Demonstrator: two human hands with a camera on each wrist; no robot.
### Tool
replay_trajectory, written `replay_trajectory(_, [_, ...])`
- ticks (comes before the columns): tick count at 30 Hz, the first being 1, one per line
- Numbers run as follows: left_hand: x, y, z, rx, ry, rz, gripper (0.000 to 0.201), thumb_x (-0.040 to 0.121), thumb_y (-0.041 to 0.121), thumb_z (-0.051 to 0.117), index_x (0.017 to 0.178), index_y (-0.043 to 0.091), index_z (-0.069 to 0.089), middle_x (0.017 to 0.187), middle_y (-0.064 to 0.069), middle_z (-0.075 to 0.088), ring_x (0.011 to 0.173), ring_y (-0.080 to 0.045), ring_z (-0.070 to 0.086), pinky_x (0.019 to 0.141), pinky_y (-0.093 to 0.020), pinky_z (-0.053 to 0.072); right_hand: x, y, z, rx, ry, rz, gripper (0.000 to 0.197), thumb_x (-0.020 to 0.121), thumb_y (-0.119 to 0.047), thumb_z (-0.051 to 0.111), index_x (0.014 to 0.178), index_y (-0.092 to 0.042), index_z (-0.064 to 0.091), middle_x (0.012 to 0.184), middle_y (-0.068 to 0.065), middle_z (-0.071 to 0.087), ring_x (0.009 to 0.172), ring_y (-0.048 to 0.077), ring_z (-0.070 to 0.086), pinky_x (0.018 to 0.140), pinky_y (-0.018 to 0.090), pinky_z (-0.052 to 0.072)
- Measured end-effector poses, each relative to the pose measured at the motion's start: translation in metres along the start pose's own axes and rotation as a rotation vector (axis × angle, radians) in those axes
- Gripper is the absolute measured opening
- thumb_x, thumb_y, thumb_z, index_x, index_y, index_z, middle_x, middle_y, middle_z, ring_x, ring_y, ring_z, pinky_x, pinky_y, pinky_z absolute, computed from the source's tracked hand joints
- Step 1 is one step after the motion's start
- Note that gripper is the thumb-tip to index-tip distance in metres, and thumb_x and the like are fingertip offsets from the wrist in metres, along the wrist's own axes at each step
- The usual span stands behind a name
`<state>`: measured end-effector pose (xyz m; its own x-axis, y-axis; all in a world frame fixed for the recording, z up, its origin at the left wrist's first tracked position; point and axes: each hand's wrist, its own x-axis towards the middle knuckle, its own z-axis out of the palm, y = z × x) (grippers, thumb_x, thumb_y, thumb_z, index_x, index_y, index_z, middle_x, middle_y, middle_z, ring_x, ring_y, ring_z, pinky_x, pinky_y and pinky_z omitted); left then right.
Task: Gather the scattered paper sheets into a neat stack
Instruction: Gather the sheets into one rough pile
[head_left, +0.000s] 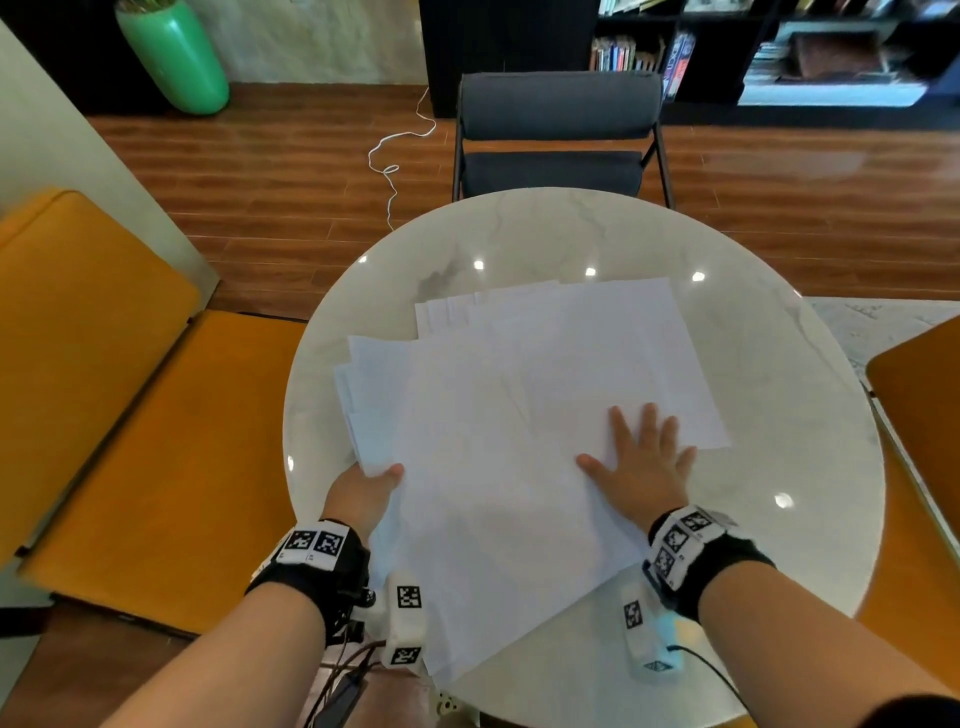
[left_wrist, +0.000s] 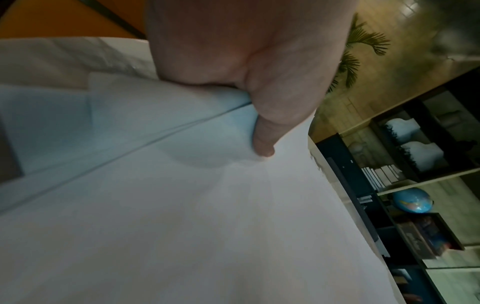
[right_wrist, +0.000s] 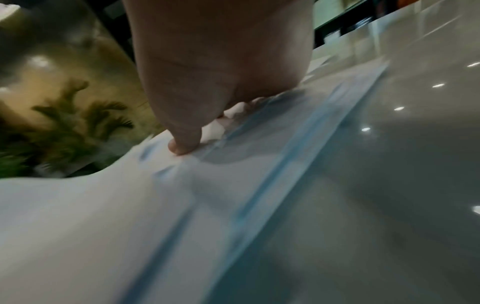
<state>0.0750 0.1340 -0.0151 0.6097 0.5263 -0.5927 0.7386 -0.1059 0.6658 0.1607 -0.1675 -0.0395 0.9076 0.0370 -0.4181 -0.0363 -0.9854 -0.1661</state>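
Paper sheets lay fanned across the round table, spreading away and rightward; my left hand pinched their near-left edge while my right hand pressed flat on top.

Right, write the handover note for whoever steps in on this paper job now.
Left hand: pinches the near-left edge of the paper sheets, thumb on top.
Right hand: lies flat, fingers spread, pressing on the sheets at their near-right side.
Sheets: all overlapping in one loose pile on the round marble table, fanned out with corners sticking out at the far and left sides; the near corner overhangs the table edge.
Done: sheets pulled together into one pile.
Left: square the edges into a neat stack.
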Motion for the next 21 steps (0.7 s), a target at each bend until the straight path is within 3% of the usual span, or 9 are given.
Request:
replay_trajectory(3, [-0.003, 0.004, 0.006, 0.011, -0.018, 0.019, 0.046, 0.088, 0.030, 0.060, 0.129, 0.012, 0.049, 0.125, -0.014, 0.062, 0.114, -0.035, 0.058, 0.104, -0.046, 0.042, -0.019, -0.033, 0.013, 0.007, -0.004, -0.140, 0.065, 0.094, -0.057, 0.024, 0.151, -0.033, 0.006, 0.161, 0.006, -0.013, 0.147, 0.033, -0.015, 0.115, 0.056, -0.007])
replay_trajectory(6, [-0.006, 0.006, 0.009, 0.013, -0.021, 0.022, 0.045, 0.090, 0.027, 0.058, 0.130, 0.010, 0.049, 0.128, -0.015, 0.061, 0.117, -0.035, 0.056, 0.105, -0.044, 0.041, -0.031, -0.046, 0.009, 0.238, 0.090, -0.261, 0.050, 0.097, -0.047, 0.027, 0.140, -0.026, 0.044, 0.156, 0.002, 0.028, 0.146, 0.025, 0.019, 0.117, 0.045, 0.010])
replay_trajectory(8, [-0.007, 0.004, 0.007, -0.012, -0.013, 0.021, 0.045, 0.092, 0.027, 0.057, 0.132, 0.009, 0.048, 0.132, -0.014, 0.058, 0.121, -0.035, 0.053, 0.107, -0.043, 0.038, -0.025, -0.038, -0.002, 0.410, 0.221, -0.209, 0.052, 0.094, -0.049, 0.035, 0.134, -0.020, 0.053, 0.147, 0.005, 0.045, 0.136, 0.025, 0.037, 0.113, 0.039, 0.024])
replay_trajectory(10, [-0.010, 0.003, 0.005, -0.036, -0.012, 0.019, 0.046, 0.093, 0.027, 0.056, 0.134, 0.009, 0.047, 0.136, -0.011, 0.055, 0.126, -0.034, 0.050, 0.109, -0.040, 0.035, -0.009, -0.023, -0.012, 0.429, 0.246, -0.082, 0.056, 0.095, -0.050, 0.037, 0.142, -0.020, 0.042, 0.154, 0.005, 0.033, 0.142, 0.026, 0.027, 0.117, 0.040, 0.018])
replay_trajectory(13, [-0.014, 0.002, 0.004, -0.110, -0.043, 0.027, 0.046, 0.091, 0.027, 0.058, 0.133, 0.011, 0.048, 0.134, -0.010, 0.056, 0.124, -0.032, 0.051, 0.105, -0.037, 0.036, 0.009, -0.013, -0.018, 0.328, 0.045, 0.012, 0.068, 0.094, -0.057, 0.026, 0.152, -0.020, 0.016, 0.162, 0.004, 0.005, 0.149, 0.025, 0.001, 0.119, 0.048, 0.002])
replay_trajectory(18, [-0.019, 0.004, 0.007, -0.207, -0.121, 0.041, 0.039, 0.091, 0.023, 0.060, 0.128, 0.013, 0.053, 0.117, -0.004, 0.061, 0.104, -0.024, 0.057, 0.094, -0.033, 0.041, -0.019, -0.063, 0.006, 0.219, -0.091, -0.226, 0.074, 0.093, -0.061, 0.018, 0.153, -0.021, 0.003, 0.162, 0.003, -0.008, 0.148, 0.021, -0.012, 0.117, 0.047, -0.009])
replay_trajectory(21, [-0.012, -0.004, 0.004, -0.295, -0.129, -0.019, 0.047, 0.085, 0.024, 0.067, 0.129, 0.018, 0.051, 0.124, -0.010, 0.063, 0.109, -0.032, 0.061, 0.102, -0.048, 0.044, -0.048, -0.088, 0.016, 0.306, -0.104, -0.316, 0.076, 0.092, -0.062, 0.024, 0.153, -0.022, 0.002, 0.162, 0.000, -0.005, 0.149, 0.017, -0.007, 0.120, 0.041, -0.004])
